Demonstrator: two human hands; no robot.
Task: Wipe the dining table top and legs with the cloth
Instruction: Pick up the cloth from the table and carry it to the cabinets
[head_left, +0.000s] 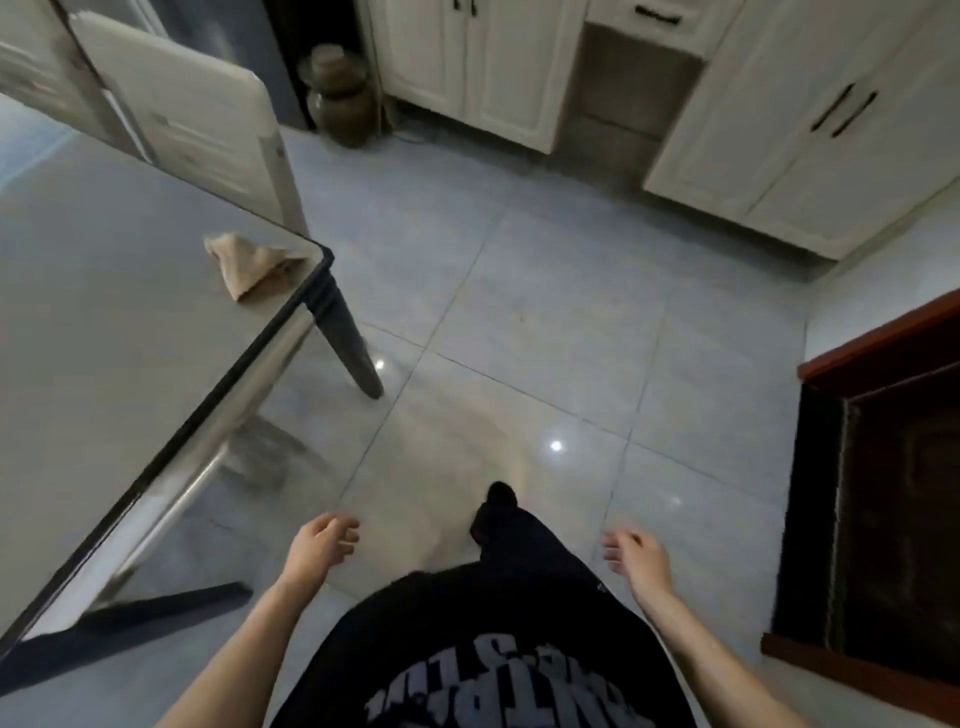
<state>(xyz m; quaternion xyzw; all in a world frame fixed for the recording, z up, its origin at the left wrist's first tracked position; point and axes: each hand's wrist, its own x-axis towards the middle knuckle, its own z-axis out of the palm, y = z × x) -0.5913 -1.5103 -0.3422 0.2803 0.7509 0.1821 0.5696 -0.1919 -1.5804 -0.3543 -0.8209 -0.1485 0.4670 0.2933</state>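
Cloth: your tan cloth (249, 262) lies crumpled on the desk (104, 338), at its far right corner, just beside the edge and well apart from both of your hands.
Desk: it fills the left of the scene, with a pale glossy top and a dark rim.
Far leg: a dark leg (345, 348) slants down from the corner under the cloth to the floor (571, 312).
Near leg: a second dark leg (156, 613) shows below the near edge of the desk.
Left hand: your left hand (319, 543) hangs over the floor, right of the near desk edge; its grip is loose, fingers lightly curled and holding nothing.
Right hand: your right hand (636, 558) hangs over the floor further right; its grip is loose too, and it holds nothing.
Chair: a pale chair (197, 119) stands at the far side of the desk.
Jar: a dark lidded jar (340, 96) sits on the floor beyond the chair.
Cabinets: white cabinets (810, 130) with dark handles line the far right.
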